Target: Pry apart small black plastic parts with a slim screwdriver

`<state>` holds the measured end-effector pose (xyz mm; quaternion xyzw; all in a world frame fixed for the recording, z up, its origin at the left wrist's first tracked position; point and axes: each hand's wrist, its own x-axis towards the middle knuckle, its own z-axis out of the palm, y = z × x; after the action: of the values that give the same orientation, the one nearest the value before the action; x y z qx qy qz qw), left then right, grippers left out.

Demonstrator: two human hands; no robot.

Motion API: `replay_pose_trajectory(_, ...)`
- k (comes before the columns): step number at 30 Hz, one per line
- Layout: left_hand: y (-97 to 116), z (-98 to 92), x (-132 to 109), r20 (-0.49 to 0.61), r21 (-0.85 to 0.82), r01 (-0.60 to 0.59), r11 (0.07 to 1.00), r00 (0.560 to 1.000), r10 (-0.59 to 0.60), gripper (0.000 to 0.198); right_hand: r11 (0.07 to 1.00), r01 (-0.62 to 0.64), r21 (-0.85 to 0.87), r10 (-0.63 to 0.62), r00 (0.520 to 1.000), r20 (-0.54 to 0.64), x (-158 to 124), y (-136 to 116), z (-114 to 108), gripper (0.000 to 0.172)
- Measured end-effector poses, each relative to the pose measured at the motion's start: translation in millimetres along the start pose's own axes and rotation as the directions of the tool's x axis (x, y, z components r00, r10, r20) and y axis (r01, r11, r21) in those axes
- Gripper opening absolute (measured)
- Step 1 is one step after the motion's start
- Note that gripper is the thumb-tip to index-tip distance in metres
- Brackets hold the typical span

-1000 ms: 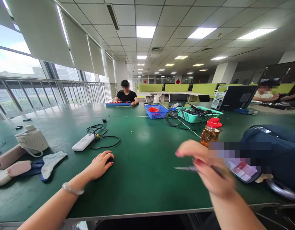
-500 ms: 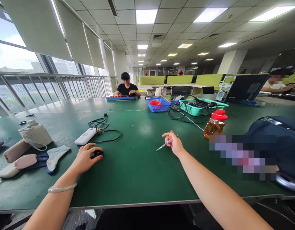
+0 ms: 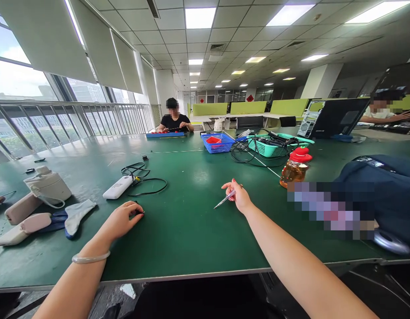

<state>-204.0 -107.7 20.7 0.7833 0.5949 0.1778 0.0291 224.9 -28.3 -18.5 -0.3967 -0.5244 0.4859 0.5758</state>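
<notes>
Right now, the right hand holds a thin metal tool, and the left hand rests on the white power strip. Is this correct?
Not quite. In the head view the left hand rests on a small black object, and the white power strip lies apart, farther back. The right hand does hold the thin metal tool.

The thin tool (image 3: pixel 224 199) lies between power bank (image 3: pixel 117 187) and bottle (image 3: pixel 293 170)

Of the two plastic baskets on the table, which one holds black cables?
The teal basket, right of the blue basket; the blue one holds a small red container instead.
</notes>
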Motion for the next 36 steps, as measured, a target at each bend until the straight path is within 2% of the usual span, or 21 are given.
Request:
replay_pose_trajectory(3,2.2,0.3,-0.1,0.014,-0.004,-0.019,1.0,1.0,0.019,0.03,1.0,-0.006,0.002,0.006,1.0,0.002,-0.6,-0.5,0.2,0.063)
replay_pose_trajectory(5,1.2,1.3,0.7,-0.013,-0.048,0.003,0.999,1.0,-0.003,0.031,1.0,-0.008,0.004,0.008,1.0,0.002,-0.9,-0.4,0.3,0.062)
replay_pose_trajectory(7,-2.6,2.7,2.2,-0.104,-0.178,0.048,0.983,0.992,-0.067,0.033,1.0,-0.009,0.004,0.009,1.0,0.0,-0.6,0.6,-0.1,0.062)
replay_pose_trajectory(10,-11.5,5.2,5.2,-0.247,-0.419,0.105,0.902,0.943,-0.224,0.044,1.0,-0.008,0.005,0.008,1.0,-0.004,0.8,3.2,-1.2,0.063)
replay_pose_trajectory(12,-17.5,7.1,7.5,-0.292,-0.467,0.115,0.877,0.916,-0.276,0.048,1.0,-0.007,0.006,0.007,1.0,-0.004,1.8,4.9,-2.0,0.063)
replay_pose_trajectory(16,-25.3,11.4,12.5,-0.333,-0.343,0.106,0.933,0.915,-0.226,0.044,1.0,-0.005,0.014,0.005,1.0,0.002,2.5,5.7,-2.4,0.061)
replay_pose_trajectory(21,-29.8,15.2,18.1,-0.302,-0.194,0.098,0.976,0.941,-0.155,0.045,1.0,0.003,0.022,-0.003,1.0,0.001,1.8,4.8,-1.5,0.061)
replay_pose_trajectory(29,-36.3,14.3,15.8,-0.271,-0.145,0.117,0.982,0.95,-0.154,0.047,0.999,0.013,0.03,-0.014,1.0,0.004,2.9,6.8,-0.5,0.062)
replay_pose_trajectory(36,-31.2,10.6,14.4,-0.236,-0.133,0.151,0.98,0.955,-0.179,0.048,1.0,0.01,0.024,-0.01,1.0,0.011,3.6,7.6,-1.2,0.062)
